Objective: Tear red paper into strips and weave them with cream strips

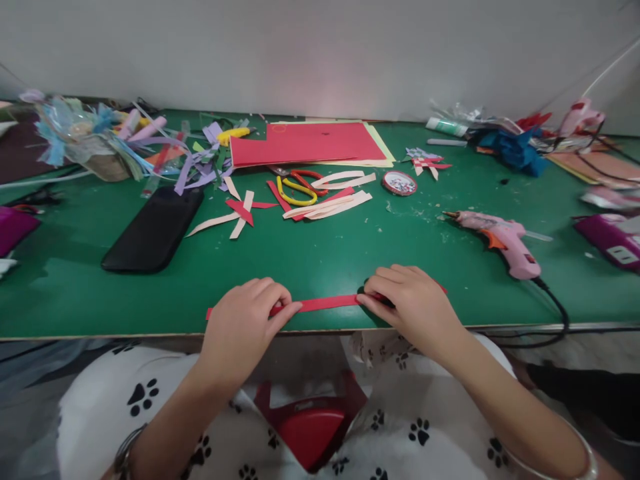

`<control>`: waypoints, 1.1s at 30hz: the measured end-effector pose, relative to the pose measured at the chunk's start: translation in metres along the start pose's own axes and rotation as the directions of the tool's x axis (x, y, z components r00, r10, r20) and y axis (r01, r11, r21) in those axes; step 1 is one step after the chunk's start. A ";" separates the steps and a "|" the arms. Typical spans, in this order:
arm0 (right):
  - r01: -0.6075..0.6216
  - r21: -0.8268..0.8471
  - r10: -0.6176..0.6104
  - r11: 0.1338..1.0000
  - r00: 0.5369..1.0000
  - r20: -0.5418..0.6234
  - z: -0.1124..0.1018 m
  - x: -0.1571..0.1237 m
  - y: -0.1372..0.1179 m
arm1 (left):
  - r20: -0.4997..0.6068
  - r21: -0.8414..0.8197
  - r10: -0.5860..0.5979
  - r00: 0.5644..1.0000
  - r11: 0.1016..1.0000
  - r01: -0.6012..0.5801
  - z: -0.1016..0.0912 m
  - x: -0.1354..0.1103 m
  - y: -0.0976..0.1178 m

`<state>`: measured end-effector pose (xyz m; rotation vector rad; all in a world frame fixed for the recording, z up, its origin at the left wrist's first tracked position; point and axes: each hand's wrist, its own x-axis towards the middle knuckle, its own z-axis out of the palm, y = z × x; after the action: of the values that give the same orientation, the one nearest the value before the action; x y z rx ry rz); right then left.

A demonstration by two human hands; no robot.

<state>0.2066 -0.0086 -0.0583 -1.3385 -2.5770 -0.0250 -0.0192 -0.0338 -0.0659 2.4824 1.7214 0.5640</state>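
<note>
A long red paper strip is stretched sideways just above the front edge of the table. My left hand pinches it between thumb and fingers, with a short red end showing past the wrist side. Further right, my right hand grips the same strip, and its other tip peeks out beyond the knuckles. Behind my hands lie scissors with yellow and red handles, among cream paper strips. A small bundle of crossed red and cream strips rests to their left.
A black phone lies left. Red card sheets are stacked at the back, near a round tin and a woven paper piece. On the right sits a pink glue gun, its cable running over the edge. Craft scraps clutter the back left.
</note>
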 end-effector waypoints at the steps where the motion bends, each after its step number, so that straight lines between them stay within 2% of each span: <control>1: 0.002 -0.001 -0.002 1.000 1.000 0.001 0.000 0.000 0.000 | 0.001 0.004 -0.009 1.000 1.000 0.009 -0.001 -0.001 -0.001; 10: -0.005 -0.028 0.005 1.000 1.000 0.013 -0.002 0.002 -0.002 | -0.020 0.003 0.024 1.000 1.000 -0.024 -0.003 -0.004 -0.008; 17: -0.015 -0.021 0.016 1.000 0.999 0.033 -0.003 0.003 -0.002 | -0.047 -0.021 -0.048 0.998 0.999 0.048 -0.016 -0.021 -0.035; 22: -0.027 -0.012 0.027 1.000 0.998 0.053 -0.004 0.004 -0.003 | -0.013 0.021 -0.063 0.998 0.998 0.063 -0.027 -0.034 -0.059; 24: -0.026 -0.005 0.027 1.000 0.998 0.061 -0.005 0.004 -0.003 | -0.098 0.119 -0.073 0.992 0.989 0.084 -0.032 -0.040 -0.059; 26: -0.020 0.004 0.020 1.000 0.998 0.062 -0.005 0.004 -0.003 | -0.282 0.238 -0.057 0.958 0.963 0.127 -0.035 -0.045 -0.049; 27: -0.014 0.010 0.013 1.000 0.998 0.059 -0.006 0.004 -0.002 | -0.401 0.270 0.007 0.916 0.956 0.111 -0.034 -0.047 -0.039; 28: -0.007 0.016 0.006 1.000 0.998 0.055 -0.006 0.005 -0.002 | -0.404 0.308 0.085 0.911 0.950 0.048 -0.031 -0.047 -0.026; 29: 0.001 0.020 -0.002 1.000 0.999 0.052 -0.005 0.005 -0.002 | -0.435 0.313 0.206 0.877 0.947 -0.067 -0.027 -0.045 -0.012; 30: 0.011 0.021 -0.012 1.000 0.999 0.046 -0.005 0.005 -0.002 | -0.418 0.306 0.282 0.864 0.939 -0.159 -0.020 -0.042 0.004; 33: 0.062 0.014 -0.062 0.998 0.998 0.021 -0.005 0.004 -0.001 | -0.241 0.264 0.398 0.885 0.905 -0.334 0.006 -0.026 0.045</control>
<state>0.2042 -0.0067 -0.0530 -1.2606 -2.6311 -0.0038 0.0146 -0.0730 -0.0661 3.0491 1.4570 0.8522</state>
